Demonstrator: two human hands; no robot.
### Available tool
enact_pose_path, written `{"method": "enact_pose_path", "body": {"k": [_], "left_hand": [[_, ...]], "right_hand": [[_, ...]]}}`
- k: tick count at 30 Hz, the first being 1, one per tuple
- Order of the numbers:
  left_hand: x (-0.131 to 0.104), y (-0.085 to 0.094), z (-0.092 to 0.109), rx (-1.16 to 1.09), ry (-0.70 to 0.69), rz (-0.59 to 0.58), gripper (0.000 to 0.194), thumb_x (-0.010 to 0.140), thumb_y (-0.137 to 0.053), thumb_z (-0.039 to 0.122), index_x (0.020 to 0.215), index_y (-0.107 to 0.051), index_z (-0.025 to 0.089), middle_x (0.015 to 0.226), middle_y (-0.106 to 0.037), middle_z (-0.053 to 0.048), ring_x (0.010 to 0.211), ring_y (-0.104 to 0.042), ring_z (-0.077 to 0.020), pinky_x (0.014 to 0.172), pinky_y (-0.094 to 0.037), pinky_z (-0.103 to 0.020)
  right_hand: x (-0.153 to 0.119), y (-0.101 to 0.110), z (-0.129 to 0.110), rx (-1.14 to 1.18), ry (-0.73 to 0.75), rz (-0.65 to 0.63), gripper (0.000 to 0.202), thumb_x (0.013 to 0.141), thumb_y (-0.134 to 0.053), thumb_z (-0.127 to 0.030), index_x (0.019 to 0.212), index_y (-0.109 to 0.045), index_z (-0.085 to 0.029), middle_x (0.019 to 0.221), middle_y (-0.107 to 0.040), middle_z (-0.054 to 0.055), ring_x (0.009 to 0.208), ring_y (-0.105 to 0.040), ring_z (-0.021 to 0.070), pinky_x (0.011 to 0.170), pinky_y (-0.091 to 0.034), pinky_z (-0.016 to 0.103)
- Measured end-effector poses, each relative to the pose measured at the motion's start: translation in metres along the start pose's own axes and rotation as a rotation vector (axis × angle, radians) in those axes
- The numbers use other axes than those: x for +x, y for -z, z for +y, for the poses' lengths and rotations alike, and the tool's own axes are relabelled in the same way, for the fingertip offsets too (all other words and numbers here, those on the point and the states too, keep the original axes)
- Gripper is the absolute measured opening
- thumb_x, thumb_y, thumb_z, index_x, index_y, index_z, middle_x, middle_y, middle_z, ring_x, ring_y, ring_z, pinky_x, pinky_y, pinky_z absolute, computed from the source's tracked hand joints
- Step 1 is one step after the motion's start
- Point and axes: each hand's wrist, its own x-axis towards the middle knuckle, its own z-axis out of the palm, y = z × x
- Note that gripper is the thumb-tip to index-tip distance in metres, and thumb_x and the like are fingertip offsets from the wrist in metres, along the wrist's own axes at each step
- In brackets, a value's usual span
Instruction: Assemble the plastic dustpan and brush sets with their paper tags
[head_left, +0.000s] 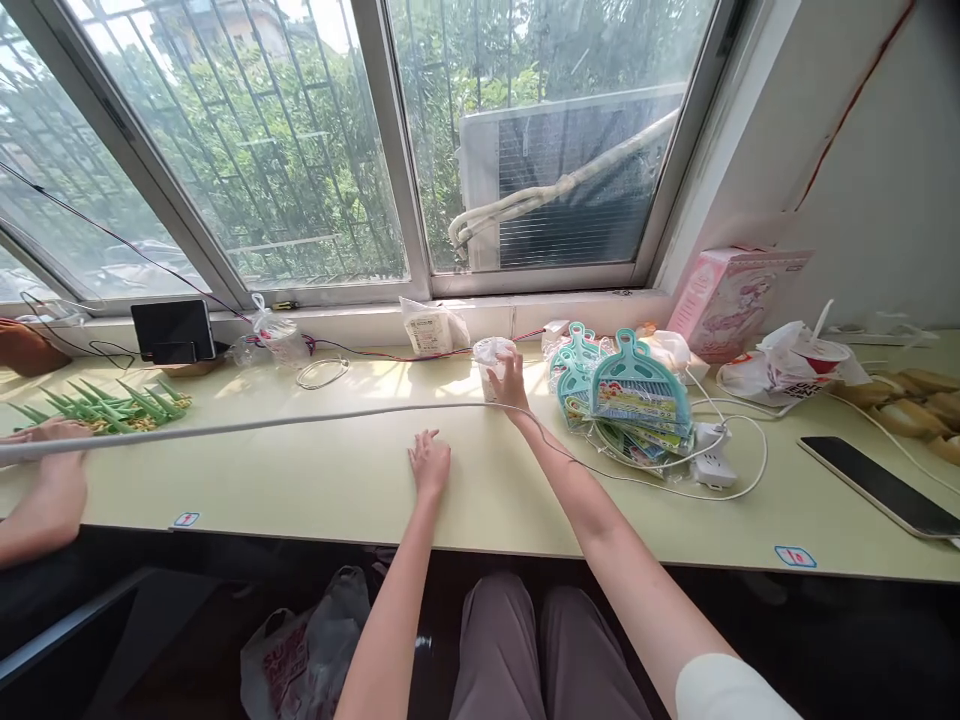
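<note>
Near the back of the pale green table, my right hand (510, 382) is wrapped round the side of a clear plastic cup (489, 358) with a whitish lid or cover. The cup stands upright close to the window sill; my fingers hide part of it. My left hand (430, 460) lies on the tabletop (315, 480) with its fingers stretched out and nothing in it. A white cable (360, 412) crosses between my left hand and the cup and passes by my right wrist.
Right of the cup lie teal toy dustpans (637, 385) in plastic, a power strip (711, 458), a pink box (735, 300) and a phone (877, 485). At left are green stems (112, 408), a tablet (174, 332), a bagged cup (279, 338) and another person's hand (56, 435).
</note>
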Motion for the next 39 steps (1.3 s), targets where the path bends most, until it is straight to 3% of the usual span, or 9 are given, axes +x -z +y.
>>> {"method": "enact_pose_path", "body": {"k": [10,16,21,27,33,36,39], "left_hand": [[0.000,0.000,0.004,0.027,-0.020,-0.035,0.040,0.086,-0.049,0.026,0.126,-0.054,0.024,0.153,-0.038,-0.008,0.147,-0.024,-0.0228,0.122,-0.005,-0.052],[-0.002,0.002,0.008,0.042,-0.020,-0.036,0.039,0.084,-0.050,0.022,0.123,-0.056,0.025,0.152,-0.040,-0.007,0.146,-0.026,-0.0234,0.122,-0.006,-0.053],[-0.002,0.002,0.007,0.050,-0.022,-0.031,0.041,0.083,-0.049,0.019,0.123,-0.056,0.025,0.151,-0.041,-0.006,0.146,-0.027,-0.0230,0.122,-0.007,-0.053],[-0.001,-0.001,0.005,0.054,-0.035,-0.018,0.041,0.083,-0.049,0.020,0.123,-0.056,0.025,0.151,-0.041,-0.006,0.145,-0.027,-0.0240,0.122,-0.008,-0.054],[0.000,-0.002,0.004,0.062,-0.038,-0.016,0.042,0.083,-0.049,0.021,0.125,-0.056,0.025,0.151,-0.042,-0.007,0.144,-0.029,-0.0239,0.122,-0.007,-0.053],[0.002,-0.004,0.002,0.063,-0.035,-0.027,0.043,0.084,-0.048,0.022,0.126,-0.056,0.025,0.153,-0.040,-0.006,0.145,-0.026,-0.0232,0.122,-0.005,-0.051],[0.005,-0.005,0.000,0.058,-0.044,-0.028,0.042,0.085,-0.048,0.022,0.126,-0.056,0.026,0.153,-0.039,-0.005,0.146,-0.024,-0.0234,0.121,-0.006,-0.052]], "right_hand": [[0.052,-0.022,0.053,-0.137,-0.042,0.010,0.032,0.092,-0.041,-0.021,0.124,-0.044,-0.017,0.149,-0.026,0.019,0.143,-0.026,0.0253,0.112,-0.035,0.049],[0.077,-0.029,0.072,-0.366,-0.171,-0.098,0.034,0.092,-0.045,-0.024,0.126,-0.046,-0.017,0.153,-0.025,0.019,0.148,-0.010,0.0374,0.107,-0.026,0.070],[0.076,-0.019,0.078,-0.553,-0.065,-0.147,0.045,0.093,-0.048,-0.036,0.135,-0.043,-0.019,0.158,-0.019,0.016,0.149,-0.001,0.0359,0.111,-0.012,0.071],[0.058,0.005,0.063,-0.580,0.002,-0.161,0.058,0.096,-0.039,-0.038,0.150,-0.025,-0.020,0.161,-0.012,0.015,0.150,-0.003,0.0326,0.114,-0.008,0.066],[0.024,0.029,0.023,-0.436,0.023,-0.023,0.052,0.094,-0.036,-0.029,0.145,-0.030,-0.019,0.156,-0.025,0.015,0.147,-0.020,0.0257,0.118,-0.014,0.058],[-0.004,0.054,-0.005,-0.383,0.079,0.052,0.047,0.091,-0.038,-0.024,0.138,-0.037,-0.021,0.150,-0.035,0.014,0.142,-0.029,0.0229,0.118,-0.018,0.054],[-0.030,0.097,-0.020,-0.453,0.111,0.074,0.042,0.090,-0.040,-0.021,0.131,-0.046,-0.024,0.145,-0.041,0.010,0.140,-0.033,0.0218,0.118,-0.017,0.052]]}}
